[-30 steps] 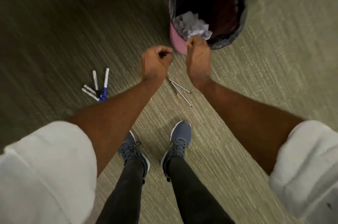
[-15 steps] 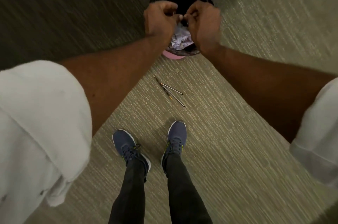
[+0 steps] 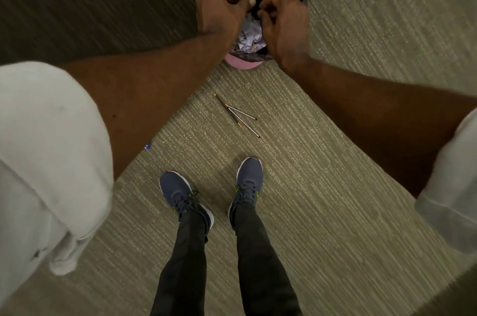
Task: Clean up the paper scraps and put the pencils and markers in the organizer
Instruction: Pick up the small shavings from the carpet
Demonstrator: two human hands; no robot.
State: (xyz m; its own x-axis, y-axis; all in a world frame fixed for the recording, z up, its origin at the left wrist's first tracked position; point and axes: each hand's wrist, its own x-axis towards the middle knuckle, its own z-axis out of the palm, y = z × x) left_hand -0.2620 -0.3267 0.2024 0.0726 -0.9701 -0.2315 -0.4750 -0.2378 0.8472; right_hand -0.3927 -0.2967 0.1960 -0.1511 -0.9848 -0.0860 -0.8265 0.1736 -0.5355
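Hands: L hand [image 3: 219,8] & R hand [image 3: 284,24] over bin [image 3: 242,64]; both grips curled shut, nothing seen held.
Bin: crumpled paper [image 3: 249,37] inside.
Floor [image 3: 335,186]: 3 pencils [image 3: 232,116] btwn bin & shoes [image 3: 249,181].

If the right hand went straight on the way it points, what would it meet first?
Most likely the left hand, which sits close ahead of the right hand above the bin. Depth is unclear, so it might pass just beside it.
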